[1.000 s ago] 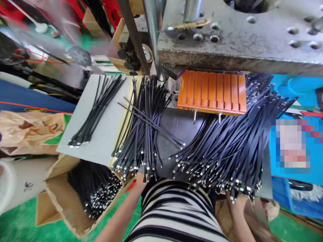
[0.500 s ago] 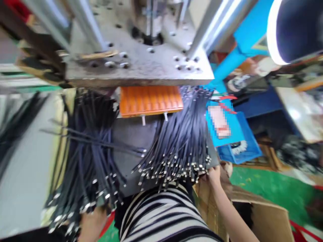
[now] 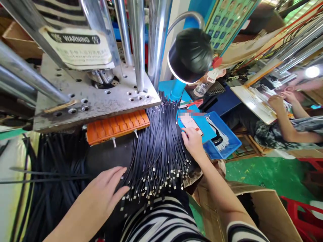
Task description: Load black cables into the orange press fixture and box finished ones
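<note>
1. The left hand point(image 3: 101, 191) is held above the near-left side of the right cables point(image 3: 161, 144); its fingers are kept close together, its thumb is set apart, and no cable is seen gripped.
2. The right hand point(image 3: 193, 143) is placed at the near end of the phone point(image 3: 191, 122). Its fingers are partly bent; whether anything is pinched cannot be told.
3. The phone is laid on the blue board point(image 3: 208, 129), right of the right cables.
4. The right cables are fanned loosely, with many tips pointed near. The left cables point(image 3: 52, 178) are heaped, some crossed.
5. The orange block point(image 3: 118, 126) is seated between both heaps, partly beneath the steel plate point(image 3: 101, 109).
6. Both heaps are seen unbundled. How much is done, and how much is left, cannot be judged from this view.
</note>
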A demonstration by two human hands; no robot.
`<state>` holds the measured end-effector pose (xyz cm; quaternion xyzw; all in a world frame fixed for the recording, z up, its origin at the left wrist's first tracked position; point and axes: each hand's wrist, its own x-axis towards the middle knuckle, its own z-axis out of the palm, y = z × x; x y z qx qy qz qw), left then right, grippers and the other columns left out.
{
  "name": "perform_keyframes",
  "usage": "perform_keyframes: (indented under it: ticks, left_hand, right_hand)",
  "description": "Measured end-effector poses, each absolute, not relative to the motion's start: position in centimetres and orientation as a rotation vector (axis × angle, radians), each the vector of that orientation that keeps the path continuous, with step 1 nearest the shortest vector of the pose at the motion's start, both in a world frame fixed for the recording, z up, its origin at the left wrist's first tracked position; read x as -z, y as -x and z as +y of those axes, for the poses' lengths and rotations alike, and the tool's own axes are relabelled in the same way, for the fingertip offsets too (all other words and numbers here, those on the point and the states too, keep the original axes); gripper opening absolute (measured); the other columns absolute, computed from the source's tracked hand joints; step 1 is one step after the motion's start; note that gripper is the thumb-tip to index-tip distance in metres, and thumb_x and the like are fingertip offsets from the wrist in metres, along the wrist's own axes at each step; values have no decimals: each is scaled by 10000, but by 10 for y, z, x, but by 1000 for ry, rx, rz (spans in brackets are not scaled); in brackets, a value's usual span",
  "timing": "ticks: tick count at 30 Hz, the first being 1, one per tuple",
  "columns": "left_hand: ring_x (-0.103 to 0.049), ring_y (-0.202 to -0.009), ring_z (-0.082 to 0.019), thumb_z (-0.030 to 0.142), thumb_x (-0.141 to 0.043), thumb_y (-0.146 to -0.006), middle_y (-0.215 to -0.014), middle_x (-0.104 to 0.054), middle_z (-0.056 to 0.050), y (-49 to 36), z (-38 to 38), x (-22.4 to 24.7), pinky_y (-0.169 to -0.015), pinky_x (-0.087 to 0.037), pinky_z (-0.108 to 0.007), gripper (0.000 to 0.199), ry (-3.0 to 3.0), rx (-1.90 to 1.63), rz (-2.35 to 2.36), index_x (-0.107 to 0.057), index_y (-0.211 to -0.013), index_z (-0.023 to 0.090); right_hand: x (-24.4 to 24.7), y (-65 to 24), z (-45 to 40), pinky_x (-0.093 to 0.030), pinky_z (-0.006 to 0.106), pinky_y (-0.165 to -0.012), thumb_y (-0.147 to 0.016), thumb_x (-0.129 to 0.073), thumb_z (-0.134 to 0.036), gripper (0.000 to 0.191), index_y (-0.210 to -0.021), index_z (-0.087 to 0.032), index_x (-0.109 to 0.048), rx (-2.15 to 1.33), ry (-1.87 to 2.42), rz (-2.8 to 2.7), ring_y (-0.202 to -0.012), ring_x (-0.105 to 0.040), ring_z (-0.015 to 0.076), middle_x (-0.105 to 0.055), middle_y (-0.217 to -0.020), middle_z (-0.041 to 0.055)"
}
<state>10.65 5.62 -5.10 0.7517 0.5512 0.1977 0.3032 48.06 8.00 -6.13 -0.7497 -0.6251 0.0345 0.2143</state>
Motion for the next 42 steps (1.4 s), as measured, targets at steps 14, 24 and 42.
perform_keyframes:
  ticks: [14,24,42]
  left_hand:
    - [-636,-1048,-397,553,-233,-945,-1237,-610,-262,-218,103,0,-896,-482,-511,842,-2268,763,1464,-217,-1480,-96]
    - [-629,-1073,-415,676,-261,-869,-1131,-643,-317,-253,99,9,-900,-454,-471,1035,-2173,616,1405,-177,-1439,-184]
    - [-480,-1309,-390,700,-228,-867,-1420,-432,-331,-259,104,9,-1027,-409,-441,1052,-1979,458,1284,-93,-1482,-142]
  right_hand:
    - [49,-485,183,-504,342,-777,-955,-407,-203,319,-967,-93,-706,-109,2592,-1795,-923,-681,290,-706,-996,208]
    - [46,-487,172,-502,348,-821,-942,-424,-255,322,-1045,-97,-685,-193,2605,-1775,-967,-668,282,-693,-1072,200]
    - [38,-496,144,-475,341,-754,-840,-514,-198,207,-868,-163,-715,-321,2616,-1799,-902,-667,283,-717,-892,133]
